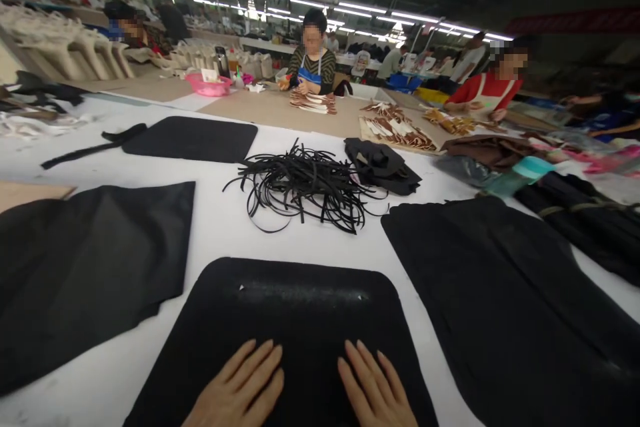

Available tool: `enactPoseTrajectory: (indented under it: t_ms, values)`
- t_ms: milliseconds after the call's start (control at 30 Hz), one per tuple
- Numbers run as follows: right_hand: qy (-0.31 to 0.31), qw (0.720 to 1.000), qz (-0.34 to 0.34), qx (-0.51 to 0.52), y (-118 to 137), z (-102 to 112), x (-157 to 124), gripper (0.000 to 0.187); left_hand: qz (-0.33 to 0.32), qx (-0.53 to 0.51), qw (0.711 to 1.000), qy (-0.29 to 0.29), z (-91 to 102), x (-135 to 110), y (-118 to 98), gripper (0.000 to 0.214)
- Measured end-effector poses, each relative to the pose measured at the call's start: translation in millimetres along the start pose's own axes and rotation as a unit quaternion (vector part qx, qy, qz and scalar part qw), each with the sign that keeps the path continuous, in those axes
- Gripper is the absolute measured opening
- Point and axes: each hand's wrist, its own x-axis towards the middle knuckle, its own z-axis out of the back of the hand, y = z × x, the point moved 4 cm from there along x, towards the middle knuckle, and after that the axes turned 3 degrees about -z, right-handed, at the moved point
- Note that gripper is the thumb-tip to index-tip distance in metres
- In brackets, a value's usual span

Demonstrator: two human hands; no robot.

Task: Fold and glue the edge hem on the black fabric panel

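Observation:
My left hand (240, 390) and my right hand (373, 390) lie flat, fingers stretched out, on a black rounded fabric panel (300, 320) at the near edge of the white table (220, 227). Neither hand holds anything. A shiny line runs across the panel's far part. Beyond the panel lies a tangled heap of black strips (307, 187). Large black fabric sheets lie to the left (85, 267) and to the right (505, 307) of the panel.
A second black rounded panel (193, 139) and a folded black piece (383, 165) lie farther back. Dark bundles (590, 213) sit at the right. Across the table, people handle brown and white pieces (400, 130); a pink basin (209, 85) stands behind.

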Motion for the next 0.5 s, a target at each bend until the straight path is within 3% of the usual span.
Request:
enactPoseTrajectory:
  t_ms: [100,233,333,500]
  values:
    - [0.032,0.999,-0.001,-0.019,-0.3,-1.5,-7.2,0.056,0.064,0.096,0.991,0.063,-8.9,-30.0,4.0,0.058]
    - [0.052,0.997,0.025,-0.047,3.9,-2.4,-4.2,0.064,0.119,0.115,0.984,0.070,-21.9,-54.2,6.5,0.073]
    - [0.048,0.997,0.036,-0.052,2.5,-4.8,-4.9,0.062,0.120,0.107,0.983,0.091,-28.3,-57.6,6.8,0.073]
    - [0.028,0.995,0.070,-0.063,-1.3,-17.8,-17.8,0.054,0.130,0.058,0.982,0.120,-23.4,-54.5,8.1,0.075]
